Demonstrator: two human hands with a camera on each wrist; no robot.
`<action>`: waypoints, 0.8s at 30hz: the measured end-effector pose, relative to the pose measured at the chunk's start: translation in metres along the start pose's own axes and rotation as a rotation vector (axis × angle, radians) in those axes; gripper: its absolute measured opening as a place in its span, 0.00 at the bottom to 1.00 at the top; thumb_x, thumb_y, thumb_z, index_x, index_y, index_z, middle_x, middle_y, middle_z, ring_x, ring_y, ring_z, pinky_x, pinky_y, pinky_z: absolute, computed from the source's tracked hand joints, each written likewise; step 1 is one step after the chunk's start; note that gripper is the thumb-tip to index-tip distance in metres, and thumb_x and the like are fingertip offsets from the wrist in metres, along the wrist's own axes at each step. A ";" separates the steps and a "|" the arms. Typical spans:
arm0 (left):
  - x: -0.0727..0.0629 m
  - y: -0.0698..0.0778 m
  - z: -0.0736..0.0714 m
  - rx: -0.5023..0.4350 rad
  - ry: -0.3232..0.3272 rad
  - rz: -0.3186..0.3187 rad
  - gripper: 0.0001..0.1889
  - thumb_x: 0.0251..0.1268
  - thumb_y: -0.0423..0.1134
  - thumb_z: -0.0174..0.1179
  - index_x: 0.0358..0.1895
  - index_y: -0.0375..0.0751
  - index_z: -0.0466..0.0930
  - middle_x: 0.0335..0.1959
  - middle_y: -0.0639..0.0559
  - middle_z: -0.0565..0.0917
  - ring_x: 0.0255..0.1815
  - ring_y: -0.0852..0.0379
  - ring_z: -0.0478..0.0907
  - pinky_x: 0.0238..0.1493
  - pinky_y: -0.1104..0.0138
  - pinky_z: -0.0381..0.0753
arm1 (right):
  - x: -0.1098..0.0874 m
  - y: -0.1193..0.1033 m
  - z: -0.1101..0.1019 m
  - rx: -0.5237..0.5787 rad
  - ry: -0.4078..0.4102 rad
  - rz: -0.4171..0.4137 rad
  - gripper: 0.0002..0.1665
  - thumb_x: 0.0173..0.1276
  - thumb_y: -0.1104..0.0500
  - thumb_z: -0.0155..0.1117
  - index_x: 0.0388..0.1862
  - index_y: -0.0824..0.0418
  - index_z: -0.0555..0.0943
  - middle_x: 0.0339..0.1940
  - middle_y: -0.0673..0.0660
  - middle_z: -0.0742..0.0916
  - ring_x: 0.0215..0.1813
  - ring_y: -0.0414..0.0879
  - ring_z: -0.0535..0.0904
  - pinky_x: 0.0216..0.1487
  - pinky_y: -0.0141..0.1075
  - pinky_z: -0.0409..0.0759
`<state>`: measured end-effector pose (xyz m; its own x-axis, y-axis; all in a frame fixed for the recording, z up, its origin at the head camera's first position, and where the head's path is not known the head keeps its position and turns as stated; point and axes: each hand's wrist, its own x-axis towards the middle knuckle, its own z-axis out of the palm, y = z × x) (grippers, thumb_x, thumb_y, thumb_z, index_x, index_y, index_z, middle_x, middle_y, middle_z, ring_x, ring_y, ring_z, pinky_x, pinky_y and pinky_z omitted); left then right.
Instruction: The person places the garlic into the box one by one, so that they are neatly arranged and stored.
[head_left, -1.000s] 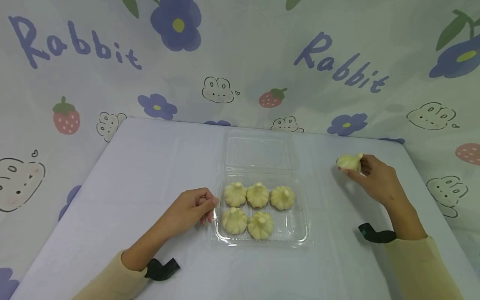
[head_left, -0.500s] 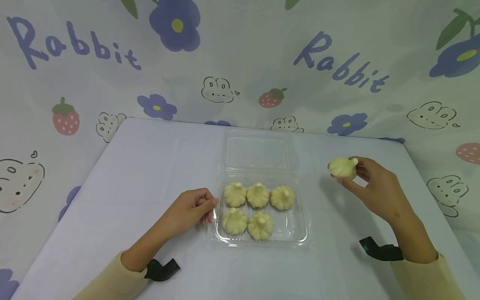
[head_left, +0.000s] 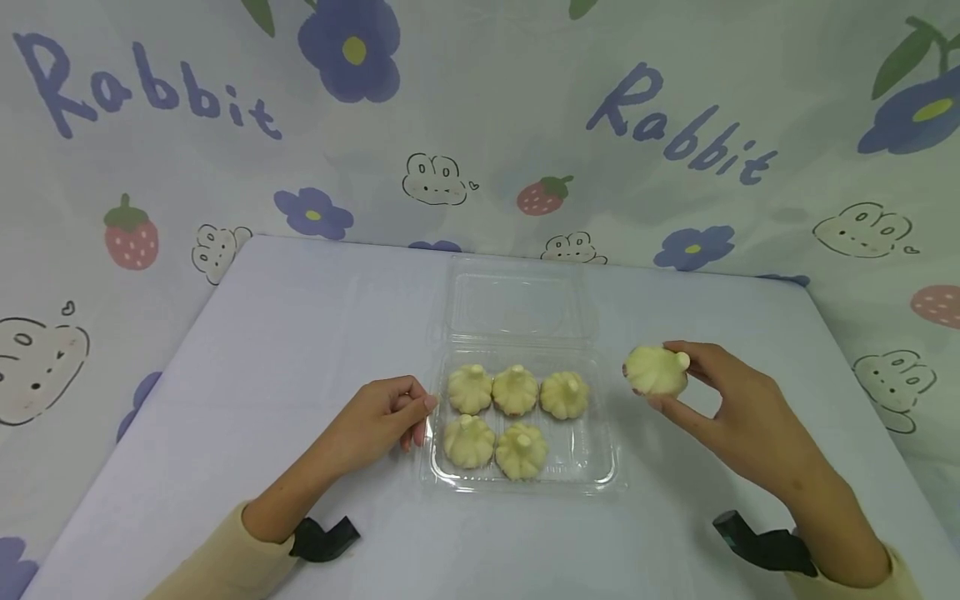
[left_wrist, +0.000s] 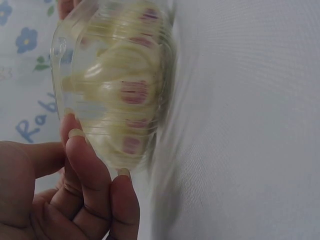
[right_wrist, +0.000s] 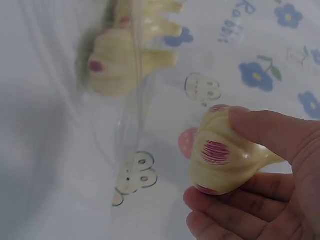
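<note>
A pale yellow garlic bulb (head_left: 656, 371) with purple patches is held between the thumb and fingers of my right hand (head_left: 738, 417), raised above the table just right of the box. My left hand (head_left: 382, 421) pinches the left rim of a clear plastic box (head_left: 585, 462), fingertips against its side wall in the left wrist view. Several more garlic bulbs (head_left: 517, 390) sit in the box: three in the far row, two in the near row, stems up. The near right part of the box holds no bulb.
The box's clear hinged lid (head_left: 517, 304) lies folded back on the far side. A white cloth covers the table (head_left: 322, 308). Behind it hangs a curtain (head_left: 480, 100) printed with rabbits, flowers and strawberries. Black straps (head_left: 765, 542) show at both wrists.
My right hand has carried the garlic bulb left and nearer, from the far right of the table to beside the box. The left hand and the box have stayed in place.
</note>
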<state>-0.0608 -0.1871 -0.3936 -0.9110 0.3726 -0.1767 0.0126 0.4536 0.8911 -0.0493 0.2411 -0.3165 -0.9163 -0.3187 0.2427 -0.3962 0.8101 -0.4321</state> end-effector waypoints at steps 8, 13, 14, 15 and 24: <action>0.000 0.000 0.000 -0.001 0.003 -0.004 0.14 0.82 0.48 0.58 0.37 0.42 0.79 0.21 0.50 0.83 0.22 0.51 0.79 0.26 0.67 0.75 | -0.007 -0.024 0.004 -0.017 -0.039 -0.055 0.41 0.60 0.56 0.84 0.70 0.53 0.76 0.61 0.53 0.86 0.60 0.55 0.84 0.54 0.55 0.82; -0.001 0.000 0.000 -0.002 0.006 -0.009 0.14 0.81 0.47 0.58 0.36 0.42 0.79 0.21 0.50 0.83 0.22 0.51 0.79 0.27 0.67 0.75 | -0.012 -0.036 0.012 -0.011 -0.086 -0.082 0.40 0.60 0.56 0.83 0.70 0.52 0.76 0.62 0.47 0.85 0.59 0.47 0.84 0.55 0.48 0.83; -0.001 0.000 0.000 -0.002 0.006 -0.009 0.14 0.81 0.47 0.58 0.37 0.42 0.79 0.21 0.50 0.83 0.22 0.50 0.79 0.27 0.67 0.75 | -0.012 -0.037 0.015 -0.009 -0.098 -0.088 0.40 0.61 0.56 0.83 0.71 0.52 0.76 0.62 0.47 0.85 0.60 0.47 0.84 0.55 0.48 0.83; -0.001 0.000 0.000 -0.004 0.004 -0.008 0.14 0.81 0.47 0.58 0.37 0.42 0.79 0.21 0.50 0.83 0.22 0.50 0.79 0.27 0.67 0.75 | -0.013 -0.039 0.018 -0.006 -0.108 -0.097 0.40 0.61 0.56 0.83 0.71 0.53 0.76 0.63 0.47 0.84 0.60 0.47 0.84 0.55 0.49 0.83; 0.000 0.000 0.000 -0.001 0.008 -0.012 0.15 0.81 0.48 0.58 0.36 0.43 0.79 0.21 0.50 0.83 0.22 0.50 0.79 0.27 0.67 0.75 | -0.018 -0.041 0.042 0.017 -0.159 -0.198 0.40 0.62 0.55 0.83 0.70 0.53 0.74 0.65 0.42 0.78 0.61 0.40 0.80 0.55 0.41 0.84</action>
<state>-0.0607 -0.1870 -0.3932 -0.9144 0.3604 -0.1845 0.0010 0.4576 0.8891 -0.0193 0.1930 -0.3394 -0.8179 -0.5449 0.1845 -0.5685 0.7162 -0.4048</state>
